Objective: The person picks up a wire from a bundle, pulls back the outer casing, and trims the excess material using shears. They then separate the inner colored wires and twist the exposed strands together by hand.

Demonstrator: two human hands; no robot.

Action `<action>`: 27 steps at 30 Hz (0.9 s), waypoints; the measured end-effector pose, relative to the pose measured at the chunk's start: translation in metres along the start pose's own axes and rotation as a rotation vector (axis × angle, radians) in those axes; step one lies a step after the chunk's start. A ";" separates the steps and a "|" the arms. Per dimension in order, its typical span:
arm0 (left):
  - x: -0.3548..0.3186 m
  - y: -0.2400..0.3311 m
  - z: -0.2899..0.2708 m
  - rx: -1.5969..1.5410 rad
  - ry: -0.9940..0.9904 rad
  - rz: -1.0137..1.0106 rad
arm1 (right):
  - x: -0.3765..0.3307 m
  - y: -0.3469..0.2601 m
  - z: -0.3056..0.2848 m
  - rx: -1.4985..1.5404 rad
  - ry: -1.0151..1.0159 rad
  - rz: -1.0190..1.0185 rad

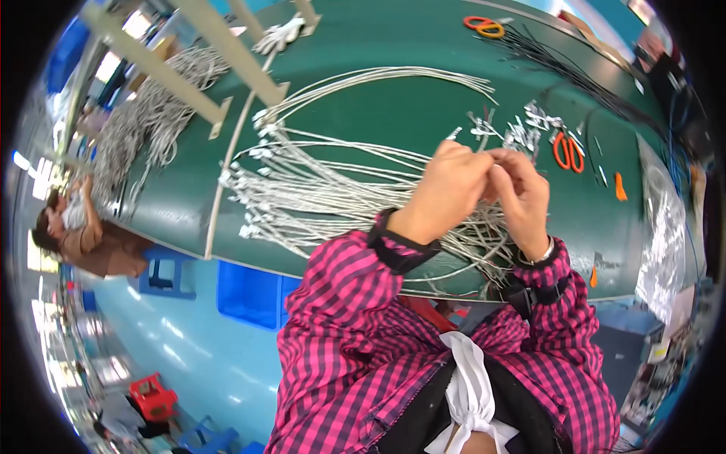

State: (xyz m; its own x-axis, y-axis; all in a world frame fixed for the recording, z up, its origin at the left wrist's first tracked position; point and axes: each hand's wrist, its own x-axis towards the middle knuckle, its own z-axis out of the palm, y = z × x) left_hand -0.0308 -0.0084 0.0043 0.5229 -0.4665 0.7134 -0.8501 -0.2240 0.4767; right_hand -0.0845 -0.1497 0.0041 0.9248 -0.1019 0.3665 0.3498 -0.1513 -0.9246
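Note:
Both my hands meet above the green table, over a bundle of grey-white cables [325, 185]. The fingers of my left hand [451, 185] are closed, and a small silvery tip [454, 134] shows just beyond its knuckles. My right hand [523, 198] is closed in a pinch, its thumb and fingertips against those of the left. What lies between the fingertips is hidden and too small to name. White connectors [261, 151] cap the left ends of the cables. Loose cable ends [484, 234] spread under and beside my hands.
Right of my hands lie shiny foil-like cable ends [522, 135] and orange-handled scissors [567, 153]. Farther back are more scissors [484, 27], black cables [567, 60] and a white glove [280, 35]. Clear plastic [662, 234] covers the right edge. A person [94, 234] sits far left, near a blue bin [249, 295].

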 end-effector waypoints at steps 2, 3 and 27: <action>-0.004 0.001 -0.002 0.004 0.036 0.005 | -0.002 0.001 0.005 -0.119 0.032 0.006; -0.010 0.001 -0.004 0.039 0.065 -0.015 | -0.002 0.001 0.009 -0.181 0.038 -0.047; -0.059 -0.018 -0.042 0.322 -0.024 -0.358 | 0.000 -0.030 0.003 0.358 -0.140 -0.061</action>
State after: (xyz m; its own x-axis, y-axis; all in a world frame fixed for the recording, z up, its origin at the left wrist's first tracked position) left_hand -0.0434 0.0589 -0.0245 0.7878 -0.3303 0.5198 -0.5951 -0.6257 0.5044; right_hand -0.0943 -0.1421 0.0314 0.9036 0.0359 0.4268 0.4117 0.2021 -0.8886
